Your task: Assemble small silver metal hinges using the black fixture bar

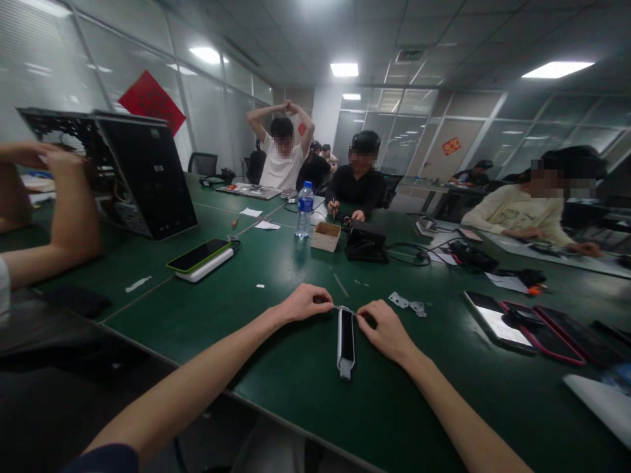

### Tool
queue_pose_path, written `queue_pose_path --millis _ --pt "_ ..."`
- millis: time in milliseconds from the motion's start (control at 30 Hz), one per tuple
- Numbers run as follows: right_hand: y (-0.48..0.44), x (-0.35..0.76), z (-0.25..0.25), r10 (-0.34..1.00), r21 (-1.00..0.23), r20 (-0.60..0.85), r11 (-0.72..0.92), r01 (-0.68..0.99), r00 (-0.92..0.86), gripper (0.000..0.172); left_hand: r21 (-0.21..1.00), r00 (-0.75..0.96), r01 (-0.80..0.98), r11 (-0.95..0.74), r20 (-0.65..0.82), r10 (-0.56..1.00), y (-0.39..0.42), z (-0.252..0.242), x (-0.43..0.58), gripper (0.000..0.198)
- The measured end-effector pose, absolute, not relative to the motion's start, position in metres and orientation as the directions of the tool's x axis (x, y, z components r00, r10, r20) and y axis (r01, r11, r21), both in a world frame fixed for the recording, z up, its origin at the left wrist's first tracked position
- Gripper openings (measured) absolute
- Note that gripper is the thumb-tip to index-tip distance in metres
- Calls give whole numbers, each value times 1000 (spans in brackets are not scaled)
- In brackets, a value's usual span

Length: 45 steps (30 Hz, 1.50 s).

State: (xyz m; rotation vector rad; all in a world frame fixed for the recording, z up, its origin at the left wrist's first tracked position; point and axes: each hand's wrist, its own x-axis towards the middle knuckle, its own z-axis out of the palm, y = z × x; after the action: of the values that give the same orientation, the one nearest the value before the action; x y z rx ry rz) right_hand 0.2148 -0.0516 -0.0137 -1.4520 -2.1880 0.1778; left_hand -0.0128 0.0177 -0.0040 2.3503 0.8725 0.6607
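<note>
A slim pen-shaped device (346,341) with a white casing and a long black face lies on the green table, its pale tip towards me. At its far end my left hand (306,303) is closed in a pinch, with a tiny dark bit showing by the fingertips. My right hand (387,326) pinches from the other side, fingertips beside the device's upper right edge. What exactly sits between the fingers of either hand is too small to tell. Some small grey metal plates (408,303) lie just beyond my right hand.
A phone on a white block (204,259) and an open computer case (148,174) stand left. Ahead are a water bottle (305,210), a small box (326,237) and a black stand (366,243). Phones and a case (547,332) lie right. Other people sit around.
</note>
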Motion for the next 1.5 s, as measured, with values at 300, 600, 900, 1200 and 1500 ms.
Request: queue_pose_path --millis 300,600,900,1200,1500 --pt "-52 213 -15 901 -375 332 397 838 -278 16 686 661 414 -599 226 715 18 -1 -13 16" --pt "-55 210 -10 903 -359 324 394 846 -283 14 760 688 362 -540 173 705 20 -2 -17 19" --pt "-52 213 -15 901 -372 332 397 839 -279 16 762 651 369 -532 197 733 19 -3 -14 16" --pt "-55 209 -12 873 -343 381 439 830 -305 13 723 616 421 -548 215 758 12 -2 -6 13" --pt "-54 206 -14 859 -313 420 440 842 -293 9 722 605 447 -527 190 773 8 0 -4 18"
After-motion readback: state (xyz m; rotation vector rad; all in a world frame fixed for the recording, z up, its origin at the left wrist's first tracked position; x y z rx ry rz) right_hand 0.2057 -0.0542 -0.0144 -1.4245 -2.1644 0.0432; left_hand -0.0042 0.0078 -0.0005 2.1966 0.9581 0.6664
